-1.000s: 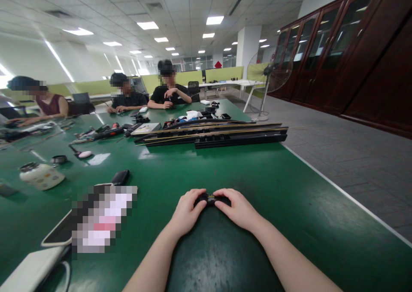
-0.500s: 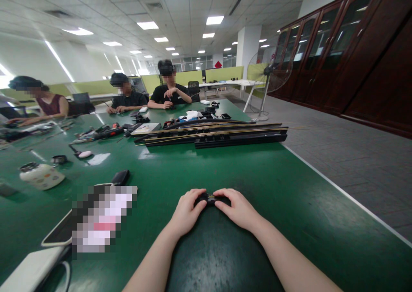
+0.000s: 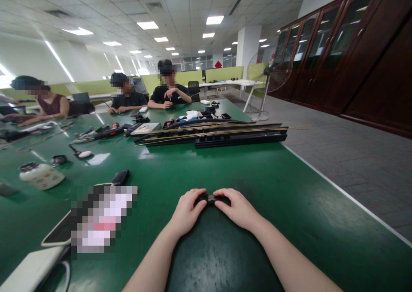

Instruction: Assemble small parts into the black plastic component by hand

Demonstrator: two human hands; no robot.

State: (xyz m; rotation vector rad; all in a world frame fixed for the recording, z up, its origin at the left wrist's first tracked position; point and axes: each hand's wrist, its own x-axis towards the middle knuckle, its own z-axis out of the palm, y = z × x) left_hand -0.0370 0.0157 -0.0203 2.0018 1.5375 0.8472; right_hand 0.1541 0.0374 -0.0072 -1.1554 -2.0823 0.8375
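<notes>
Both hands grip a small dark object (image 3: pixel 210 199) low over the green table, close in front of me. It is black, with a yellowish strip near its middle; its exact kind does not show. My left hand (image 3: pixel 189 210) pinches its left end between thumb and fingers. At the other end, my right hand (image 3: pixel 237 208) is closed on it the same way. The fingers cover both ends, so only the short middle section between the thumbs is visible.
Black rails with thin brass-coloured rods (image 3: pixel 225 133) lie across the table (image 3: pixel 244 167) beyond my hands. To the left are a tablet-like device (image 3: pixel 61 229), a white box (image 3: pixel 32 268) with a cable and a pale jar (image 3: pixel 41 175). Several people sit at the far side.
My hands and the black object stay in the same place. Only the person at the far left has shifted slightly.
</notes>
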